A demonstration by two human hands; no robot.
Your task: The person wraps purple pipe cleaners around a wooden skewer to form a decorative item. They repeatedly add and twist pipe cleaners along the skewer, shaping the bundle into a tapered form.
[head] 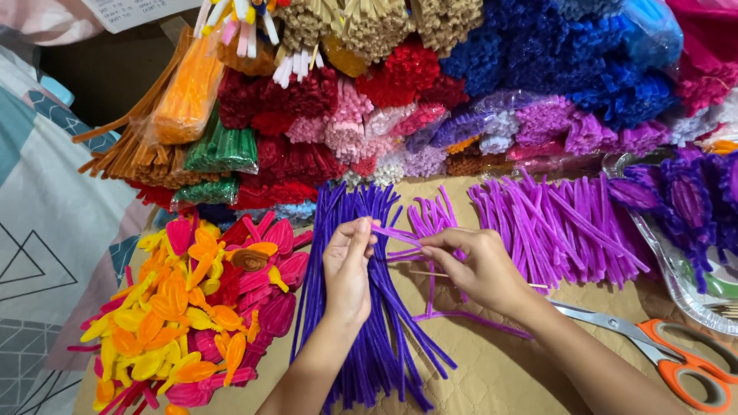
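A light purple pipe cleaner (396,234) is pinched at each end between the fingers of the left hand (347,269) and the right hand (470,265), both closed narrowly on it. It is judged light, fuzzy and easily bent, best gripped near its ends. Beneath the fingers a bundle of dark purple pipe cleaners (369,323) is spread on the quilted desk (500,376); orange-handled scissors (676,353) lie beyond the right wrist.

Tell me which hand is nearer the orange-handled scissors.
Right. The right hand is just left of the scissors, whose blades point toward its wrist. The left hand is farther left, over the dark purple pipe cleaners.
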